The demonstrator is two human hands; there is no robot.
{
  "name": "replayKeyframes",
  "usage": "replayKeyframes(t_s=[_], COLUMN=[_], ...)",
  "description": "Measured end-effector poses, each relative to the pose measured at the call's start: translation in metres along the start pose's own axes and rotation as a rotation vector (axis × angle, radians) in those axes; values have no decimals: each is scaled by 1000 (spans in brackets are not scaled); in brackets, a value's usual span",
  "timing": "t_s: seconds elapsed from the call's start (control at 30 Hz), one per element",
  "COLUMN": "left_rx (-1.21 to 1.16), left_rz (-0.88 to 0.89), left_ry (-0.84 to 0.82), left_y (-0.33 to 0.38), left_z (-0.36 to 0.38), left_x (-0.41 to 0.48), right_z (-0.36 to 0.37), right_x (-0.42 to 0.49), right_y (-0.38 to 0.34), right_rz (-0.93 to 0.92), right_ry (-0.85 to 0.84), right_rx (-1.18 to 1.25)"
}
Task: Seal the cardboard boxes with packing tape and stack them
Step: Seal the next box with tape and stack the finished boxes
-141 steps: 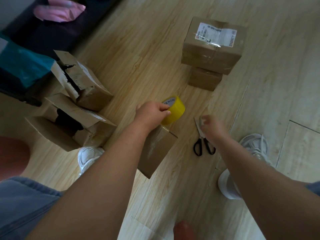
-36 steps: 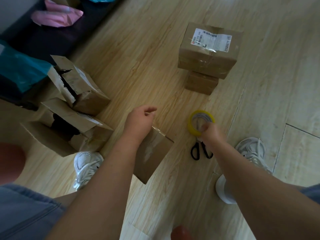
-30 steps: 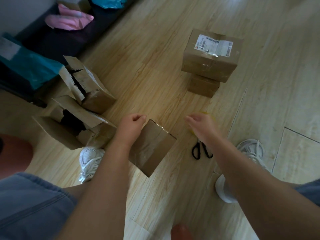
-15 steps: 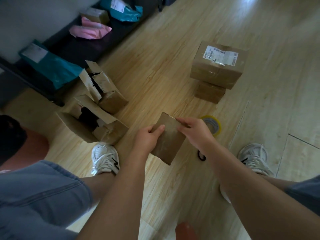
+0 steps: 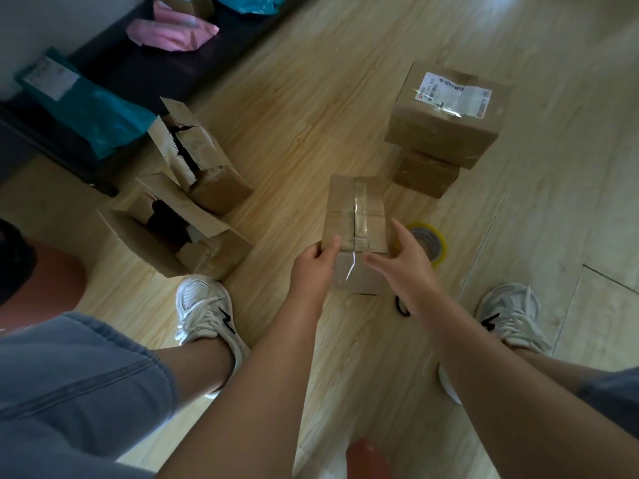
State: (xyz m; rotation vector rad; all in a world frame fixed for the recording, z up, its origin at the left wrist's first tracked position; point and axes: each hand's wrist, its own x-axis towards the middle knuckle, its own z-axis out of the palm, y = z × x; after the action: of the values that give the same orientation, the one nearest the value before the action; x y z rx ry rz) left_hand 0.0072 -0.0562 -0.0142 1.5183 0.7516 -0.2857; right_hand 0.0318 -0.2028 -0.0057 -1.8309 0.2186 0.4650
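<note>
Lifted and turned since half a second ago, the small box point(image 5: 354, 216) now shows its taped seam upward. The left hand point(image 5: 316, 271) pinches its 7 o'clock corner, and the right hand point(image 5: 406, 267) presses spread, fairly straight fingers against its 4 o'clock side. The person would do well to keep both sides supported, carry it level to the stack point(image 5: 446, 126) at 1 o'clock, and square the edges before letting go.

The one camera rides on the person's head, tilted steeply down and slightly forward at the wooden floor point(image 5: 311, 98). The taped box point(image 5: 352, 216) sits close under it at mid-frame, with floor showing well beyond the box all round.
</note>
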Motion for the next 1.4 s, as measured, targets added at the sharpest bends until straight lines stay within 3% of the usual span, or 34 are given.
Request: replayKeyframes(t_s=[0.13, 0.37, 0.8, 0.9, 0.97, 1.07, 1.13, 1.23, 1.4], left_rx=[116, 260, 501, 659, 918, 1250, 1329, 1396, 1320], left_rz=[54, 74, -106, 22, 255, 552, 567, 556, 517], left_ry=[-11, 103, 41, 81, 125, -43, -116, -84, -148], left_y=[-2, -15, -22, -23, -26, -28, -33, -39, -37], left_z=[2, 16, 11, 14, 13, 10, 6, 6, 8], left_x=[8, 10, 21, 24, 28, 43, 50, 53, 54], right_z=[-6, 8, 9, 15, 16, 14, 13, 15, 16], right_x=[0, 10, 6, 8, 13, 22, 25, 25, 22], right_y=[4, 11, 38, 39, 36, 38, 41, 45, 41], right_rz=[70, 170, 214, 161, 148, 153, 168, 176, 192], right_ry=[-63, 114, -21, -35, -13, -20, -25, -5, -21], right_rx=[150, 200, 88, 66, 30, 11, 42, 72, 18])
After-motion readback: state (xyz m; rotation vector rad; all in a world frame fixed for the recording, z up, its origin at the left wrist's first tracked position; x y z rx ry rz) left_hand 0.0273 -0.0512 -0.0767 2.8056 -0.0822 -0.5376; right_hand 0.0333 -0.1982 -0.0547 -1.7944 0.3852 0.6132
